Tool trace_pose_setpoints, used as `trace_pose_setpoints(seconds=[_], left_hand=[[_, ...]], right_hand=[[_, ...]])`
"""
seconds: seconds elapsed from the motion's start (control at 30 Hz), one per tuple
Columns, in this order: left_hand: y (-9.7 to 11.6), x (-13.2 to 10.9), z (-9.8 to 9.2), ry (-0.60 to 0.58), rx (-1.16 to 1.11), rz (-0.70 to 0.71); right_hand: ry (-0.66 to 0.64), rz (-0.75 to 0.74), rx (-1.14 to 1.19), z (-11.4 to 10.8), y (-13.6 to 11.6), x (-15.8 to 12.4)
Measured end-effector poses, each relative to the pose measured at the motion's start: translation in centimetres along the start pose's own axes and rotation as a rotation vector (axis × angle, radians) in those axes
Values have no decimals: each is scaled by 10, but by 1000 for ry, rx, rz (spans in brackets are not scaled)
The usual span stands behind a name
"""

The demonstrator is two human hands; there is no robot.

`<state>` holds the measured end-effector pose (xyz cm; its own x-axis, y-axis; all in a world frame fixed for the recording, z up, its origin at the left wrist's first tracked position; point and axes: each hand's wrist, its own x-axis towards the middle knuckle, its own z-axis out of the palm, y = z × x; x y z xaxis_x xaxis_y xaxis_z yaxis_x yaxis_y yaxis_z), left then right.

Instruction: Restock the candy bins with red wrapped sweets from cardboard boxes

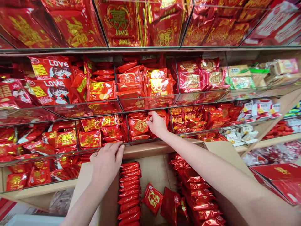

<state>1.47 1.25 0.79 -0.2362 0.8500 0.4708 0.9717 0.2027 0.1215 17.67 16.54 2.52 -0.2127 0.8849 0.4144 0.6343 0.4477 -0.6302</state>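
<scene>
My right hand point(157, 124) reaches into a lower shelf compartment. Its fingers are curled, with thumb and forefinger pinched at the right edge of a red snack packet point(138, 126) bearing a gold diamond. My left hand point(107, 161) is bent over the far left corner of an open cardboard box point(155, 168), close to the shelf front; part of its grip is hidden. Inside the box, a row of red packets point(129, 194) stands along the left and a second row of packets point(199, 197) along the right. A loose red packet point(152, 199) with gold characters lies between them.
Clear dividers and a transparent shelf lip point(145, 103) edge the compartments. Red packets point(50, 91) printed LOVE fill one at upper left. White packets point(261, 108) sit to the right. A red carton point(279, 179) stands at lower right, beside wrapped goods point(270, 153).
</scene>
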Motion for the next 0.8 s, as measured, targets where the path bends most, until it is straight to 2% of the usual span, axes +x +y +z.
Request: trace_pose_setpoints(seconds=[0.1,0.2,0.37,0.47,0.6,0.8], left_hand=[[4,9,-3,-67,8,-48],[4,19,-4,-81,32,-43],[8,41,5,-144,-68,200],[11,53,17,-154,-134,287],[12,59,26,-123,-189,284],[11,61,30,-124,-257,222]], right_hand=[[-15,-35,15,-1,2,-2],[-56,-59,22,0,3,-2],[-67,-27,24,6,2,2],[-79,-37,6,6,2,2],[-93,-45,-7,1,3,1],[-103,-17,-1,-1,5,-2]])
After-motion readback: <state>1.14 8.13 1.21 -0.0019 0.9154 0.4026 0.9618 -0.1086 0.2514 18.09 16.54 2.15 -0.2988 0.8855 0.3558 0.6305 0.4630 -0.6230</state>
